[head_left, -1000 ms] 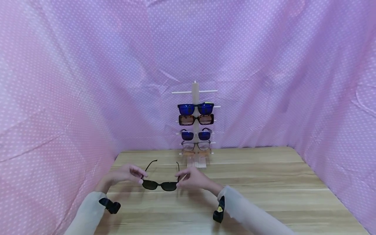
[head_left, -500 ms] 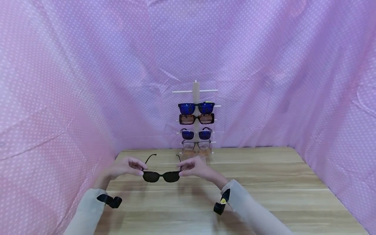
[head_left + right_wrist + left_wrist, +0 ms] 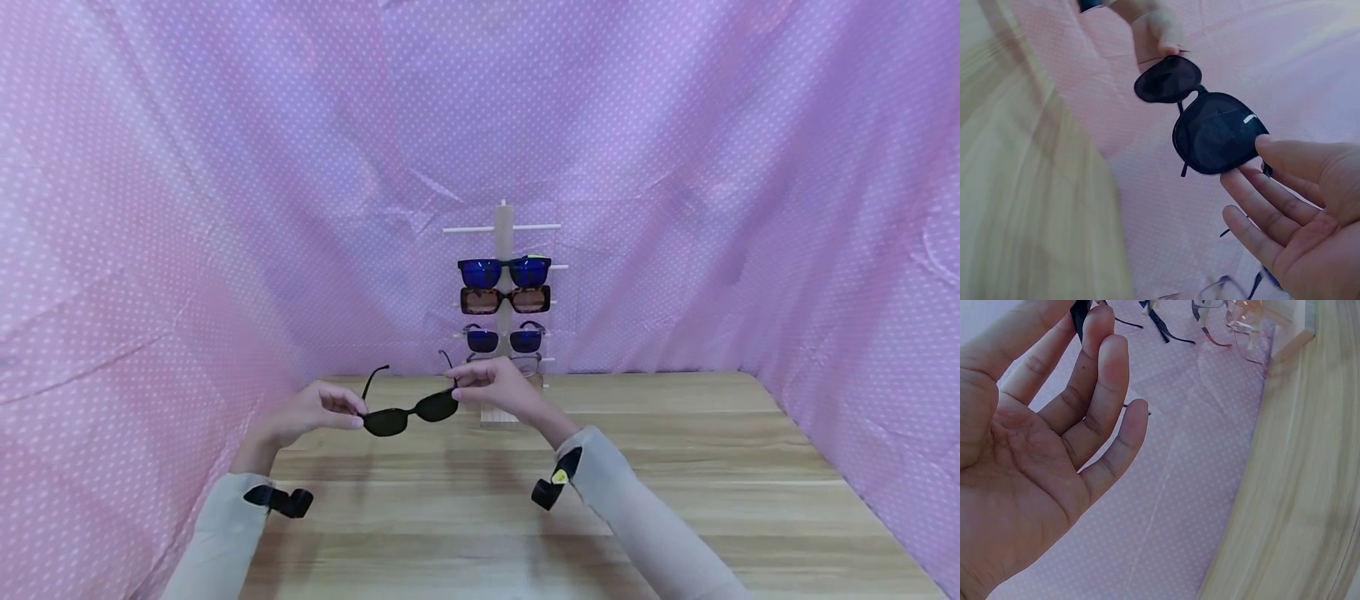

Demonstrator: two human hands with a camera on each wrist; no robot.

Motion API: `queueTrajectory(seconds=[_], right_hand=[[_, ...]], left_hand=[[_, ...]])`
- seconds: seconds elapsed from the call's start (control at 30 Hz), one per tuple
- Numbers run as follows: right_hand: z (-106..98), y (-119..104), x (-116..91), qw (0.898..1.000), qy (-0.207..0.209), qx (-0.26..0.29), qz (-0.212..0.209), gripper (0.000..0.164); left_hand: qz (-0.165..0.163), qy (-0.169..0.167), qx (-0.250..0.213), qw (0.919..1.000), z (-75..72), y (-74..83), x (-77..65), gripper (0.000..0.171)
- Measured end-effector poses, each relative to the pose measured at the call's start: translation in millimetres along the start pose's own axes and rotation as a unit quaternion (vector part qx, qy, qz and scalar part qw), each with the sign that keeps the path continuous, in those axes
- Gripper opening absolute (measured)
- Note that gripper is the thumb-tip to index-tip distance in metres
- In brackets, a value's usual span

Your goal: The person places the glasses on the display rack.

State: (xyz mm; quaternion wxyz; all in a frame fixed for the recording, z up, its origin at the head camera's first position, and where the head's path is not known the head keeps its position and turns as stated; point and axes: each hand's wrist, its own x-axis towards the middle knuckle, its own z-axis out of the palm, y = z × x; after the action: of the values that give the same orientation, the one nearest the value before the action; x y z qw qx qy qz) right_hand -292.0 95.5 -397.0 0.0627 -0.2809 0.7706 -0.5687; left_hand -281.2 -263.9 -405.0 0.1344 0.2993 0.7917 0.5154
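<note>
A pair of black sunglasses [image 3: 386,422] hangs above the table between both hands, temples unfolded and pointing away, its right side tilted higher. My left hand [image 3: 321,410] pinches the frame's left end by the hinge. At the opposite hinge, my right hand [image 3: 495,387] holds the frame between thumb and fingers. In the right wrist view the dark lenses of the sunglasses [image 3: 1216,134] face the camera, and the right thumb presses the lens edge. The left wrist view shows the left hand [image 3: 1041,437] with only a sliver of black frame at its fingertips.
Behind the hands stands a wooden display rack [image 3: 503,242] with white pegs. It carries blue-lensed sunglasses [image 3: 480,272], tortoiseshell sunglasses [image 3: 480,301] and several other pairs, the lower ones partly hidden by the right hand. Pink dotted cloth [image 3: 337,167] surrounds the wooden table [image 3: 675,467].
Both hands have raised the sunglasses off the area near the tabletop and moved them up toward the rack. The right end has risen more, so the frame now slants.
</note>
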Motion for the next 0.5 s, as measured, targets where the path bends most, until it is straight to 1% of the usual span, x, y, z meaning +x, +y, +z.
queueTrajectory(seconds=[0.13,0.2,0.27,0.37,0.5], right_hand=[[-4,-12,8,1.000,0.012,0.004,0.000,0.034],[-6,-18,10,1.000,0.011,0.007,0.003,0.035],[-9,-25,12,1.000,0.010,0.008,-0.002,0.036],[-13,-34,15,1.000,0.007,0.003,-0.015,0.037],[-19,-48,18,1.000,0.002,-0.011,-0.026,0.037]], left_hand=[[0.006,0.009,-0.003,0.9999,-0.3,2.2,1.7,0.012],[0.009,0.019,-0.002,0.9998,-0.1,4.6,1.9,0.013],[0.014,0.031,-0.002,0.9994,-0.1,7.8,2.0,0.013],[0.028,0.047,-0.003,0.9985,-0.9,13.3,3.0,0.014],[0.047,0.062,-0.008,0.9969,-3.2,20.1,3.9,0.020]])
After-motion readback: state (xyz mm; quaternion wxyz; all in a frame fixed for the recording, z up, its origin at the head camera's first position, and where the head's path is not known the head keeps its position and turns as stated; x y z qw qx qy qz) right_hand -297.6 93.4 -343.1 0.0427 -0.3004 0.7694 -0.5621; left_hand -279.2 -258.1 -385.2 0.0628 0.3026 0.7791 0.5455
